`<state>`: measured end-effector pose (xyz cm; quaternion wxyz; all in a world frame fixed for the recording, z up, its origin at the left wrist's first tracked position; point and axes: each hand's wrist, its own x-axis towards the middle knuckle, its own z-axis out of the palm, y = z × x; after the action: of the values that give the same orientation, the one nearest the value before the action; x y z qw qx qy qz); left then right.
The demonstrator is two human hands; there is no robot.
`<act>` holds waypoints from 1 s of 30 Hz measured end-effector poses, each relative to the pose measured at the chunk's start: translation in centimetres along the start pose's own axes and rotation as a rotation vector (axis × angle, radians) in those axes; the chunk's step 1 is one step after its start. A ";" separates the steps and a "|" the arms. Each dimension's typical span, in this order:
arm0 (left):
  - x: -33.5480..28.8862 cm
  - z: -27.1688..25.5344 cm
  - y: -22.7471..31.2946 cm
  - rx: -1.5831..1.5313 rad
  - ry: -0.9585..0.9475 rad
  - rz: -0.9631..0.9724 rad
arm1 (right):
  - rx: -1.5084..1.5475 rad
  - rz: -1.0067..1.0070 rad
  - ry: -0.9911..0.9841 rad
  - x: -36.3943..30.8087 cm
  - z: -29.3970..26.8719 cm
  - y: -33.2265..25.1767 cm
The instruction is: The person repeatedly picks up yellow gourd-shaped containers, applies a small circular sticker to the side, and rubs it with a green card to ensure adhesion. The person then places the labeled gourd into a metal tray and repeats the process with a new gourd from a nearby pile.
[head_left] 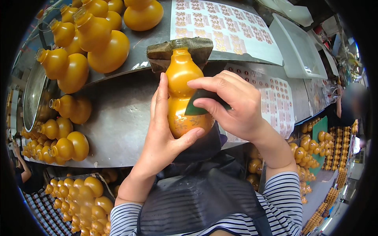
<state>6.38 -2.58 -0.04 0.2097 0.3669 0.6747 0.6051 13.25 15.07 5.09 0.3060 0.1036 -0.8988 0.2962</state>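
A glossy amber gourd-shaped bottle (182, 74) lies in front of me, its neck resting in the notch of a dark wooden block (160, 52). My left hand (163, 122) is wrapped along the bottle's left side, with the thumb across its lower bulb. Between the thumb and fingers of my right hand (232, 98) is a dark green flat scraper (200, 103). Its edge meets the bottle near the waist, just above a patterned decal (187, 122) on the lower bulb. The bottle's base is partly hidden by my hands.
More amber gourd bottles (108, 51) stand at the left of the metal table (126, 106). Printed decal sheets (220, 23) lie at the back and right, beside a white plastic tray (297, 47). Racks of bottles (84, 196) fill the lower left and right. Other people are at both sides.
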 end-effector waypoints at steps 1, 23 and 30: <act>0.1 0.1 0.1 -0.015 -0.001 -0.008 | -0.026 0.001 0.026 0.0 0.2 0.2; 0.1 0.4 -0.2 -0.107 0.020 -0.015 | -0.028 -0.228 0.099 -10.7 0.1 0.2; 0.0 0.7 0.3 -0.199 0.018 -0.043 | 0.078 -0.235 0.115 -9.5 -0.2 1.6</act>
<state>6.99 -2.07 0.17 0.2518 0.3243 0.6209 0.6678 20.28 16.55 -1.37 0.3857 0.2029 -0.8492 0.2982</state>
